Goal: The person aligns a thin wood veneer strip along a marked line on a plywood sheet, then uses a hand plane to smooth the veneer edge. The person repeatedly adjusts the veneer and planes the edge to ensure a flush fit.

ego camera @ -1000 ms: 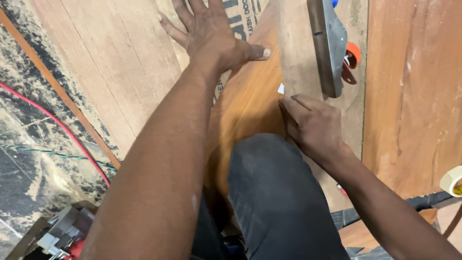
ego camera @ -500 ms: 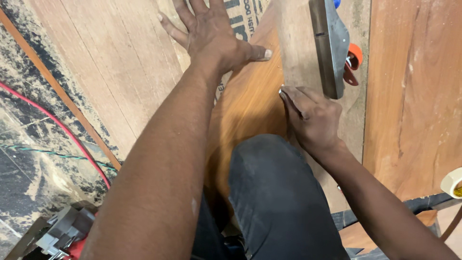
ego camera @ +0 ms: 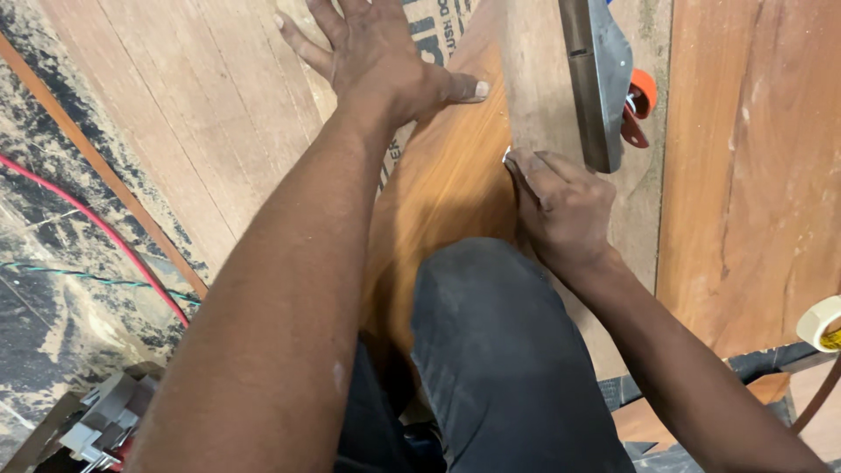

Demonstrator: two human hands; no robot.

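Left hand (ego camera: 385, 61) flat, fingers (ego camera: 302, 39) splayed

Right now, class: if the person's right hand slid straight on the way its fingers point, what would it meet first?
The right hand points up and left across the glossy brown board. Going straight on, it would probably meet the left hand, at the thumb pressed flat on that board. Depth is hard to judge here.

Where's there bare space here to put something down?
Bare pale boards lie left of the left hand. A bare brown panel lies right of the metal tool. It is crowded around the right hand, the knee and that tool.
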